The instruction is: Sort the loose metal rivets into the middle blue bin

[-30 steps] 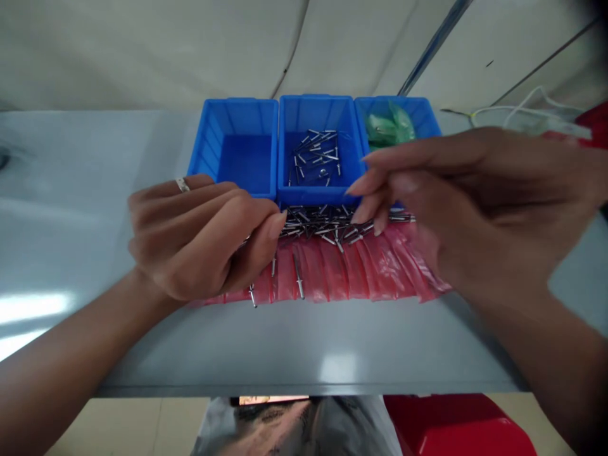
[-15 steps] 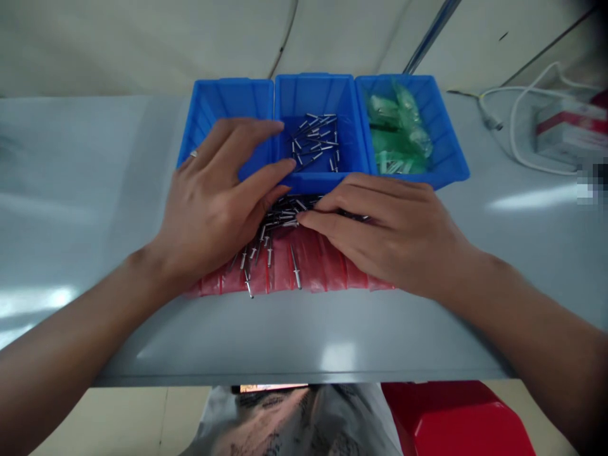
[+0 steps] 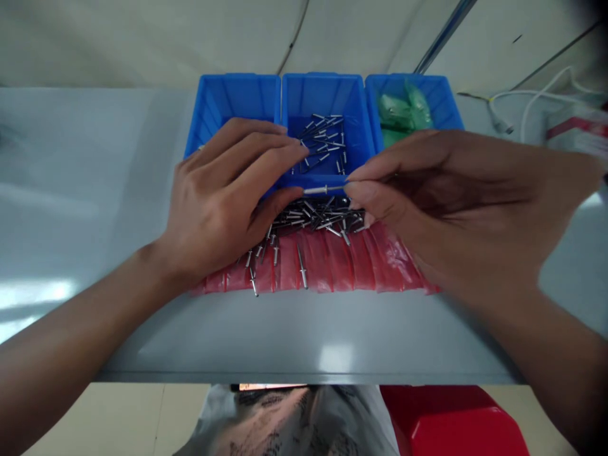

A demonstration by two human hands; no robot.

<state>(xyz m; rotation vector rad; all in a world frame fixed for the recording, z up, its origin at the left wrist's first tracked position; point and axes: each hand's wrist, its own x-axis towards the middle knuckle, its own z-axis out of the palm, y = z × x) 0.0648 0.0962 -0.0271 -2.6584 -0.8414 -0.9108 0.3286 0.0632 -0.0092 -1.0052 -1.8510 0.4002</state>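
My right hand [image 3: 456, 202] is closed in a pinch on the thin stem of a pop rivet [image 3: 316, 190]. The rivet lies nearly level, its silver body pointing left, in front of the middle blue bin [image 3: 327, 95]. At its left end is the thumb tip of my left hand [image 3: 223, 190]; whether they touch I cannot tell. That hand is open, thumb apart from the fingers, which reach over the bin's front edge. Beneath, a pile of loose rivets [image 3: 299, 218] lies on a row of red plastic bags [image 3: 327, 259]. More rivets are scattered inside the middle bin.
Left of the middle bin stands another blue bin [image 3: 240, 95], partly behind my left hand. The right blue bin [image 3: 446, 101] holds green plastic bags [image 3: 399, 113]. White cables [image 3: 527, 101] and a red-and-white box [image 3: 577, 126] are at the right. A red stool [image 3: 456, 418] shows below the table edge.
My right hand has lifted from the pile, turned, and now pinches a single rivet. My left hand stays nearly in place, fingers over the bin. The view has shifted slightly.
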